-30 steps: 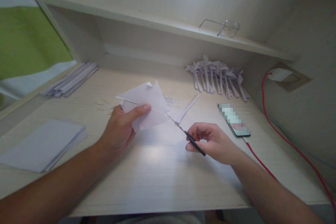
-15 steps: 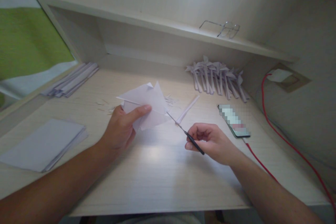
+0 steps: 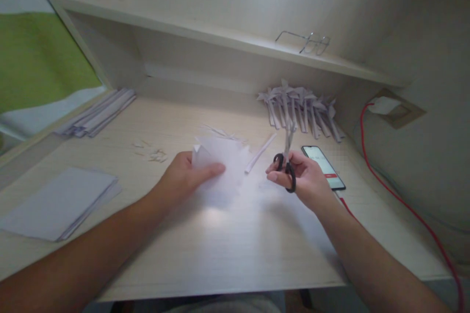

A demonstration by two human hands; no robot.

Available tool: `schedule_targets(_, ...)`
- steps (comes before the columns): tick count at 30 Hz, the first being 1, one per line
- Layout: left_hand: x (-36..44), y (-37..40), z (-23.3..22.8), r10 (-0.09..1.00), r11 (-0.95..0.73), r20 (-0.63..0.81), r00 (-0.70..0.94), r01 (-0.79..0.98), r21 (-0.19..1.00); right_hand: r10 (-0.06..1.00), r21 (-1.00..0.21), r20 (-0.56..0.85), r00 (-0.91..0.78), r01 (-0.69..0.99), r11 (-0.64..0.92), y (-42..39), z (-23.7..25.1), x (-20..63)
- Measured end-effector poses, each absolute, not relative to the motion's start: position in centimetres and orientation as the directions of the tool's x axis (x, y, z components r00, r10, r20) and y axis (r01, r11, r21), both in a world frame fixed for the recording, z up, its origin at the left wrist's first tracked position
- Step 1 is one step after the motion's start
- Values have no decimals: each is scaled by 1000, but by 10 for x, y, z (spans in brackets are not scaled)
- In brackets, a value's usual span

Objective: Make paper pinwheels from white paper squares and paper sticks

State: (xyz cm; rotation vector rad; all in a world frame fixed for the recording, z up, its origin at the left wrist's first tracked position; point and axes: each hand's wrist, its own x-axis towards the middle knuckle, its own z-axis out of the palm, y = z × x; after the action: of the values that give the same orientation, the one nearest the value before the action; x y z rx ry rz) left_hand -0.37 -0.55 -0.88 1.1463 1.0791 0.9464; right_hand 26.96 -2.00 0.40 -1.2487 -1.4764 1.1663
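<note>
**Thin paper, pinched at its near edge**

My left hand (image 3: pixel 185 176) grips the folded white paper (image 3: pixel 223 161) at mid-desk, thumb on top, fingers beneath. I judge the sheet light, limp and easily creased, so I want the hold close to the fold, where it is stiffest. My right hand (image 3: pixel 303 178) is closed around the black loops of the scissors (image 3: pixel 287 164), blades pointing up and away, just beside the phone (image 3: pixel 323 167).

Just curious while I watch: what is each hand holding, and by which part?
The left hand pinches the folded white paper at its near edge. The right hand holds the scissors by their black handle loops.
</note>
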Motion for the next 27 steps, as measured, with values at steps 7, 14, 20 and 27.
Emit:
schedule_targets(7, 6, -17, -14, 749, 234, -318, 581, 216, 948, 959, -984, 119, -257, 96, 148, -32, 0, 258)
schedule_targets(14, 3, -10, -16, 827, 234, -273, 491, 139, 962, 977, -974, 129, -172, 164, 158, -35, -3, 250)
schedule_targets(20, 8, -8, -16, 922, 189, -102, 373, -204, 960, 995, -992, 100, 18, 76, 98, -33, -8, 241)
schedule_targets(27, 16, -20, -13, 946, 171, -173, 273, 32, 985, 995, -992, 95, -29, 86, 97, -38, -8, 232)
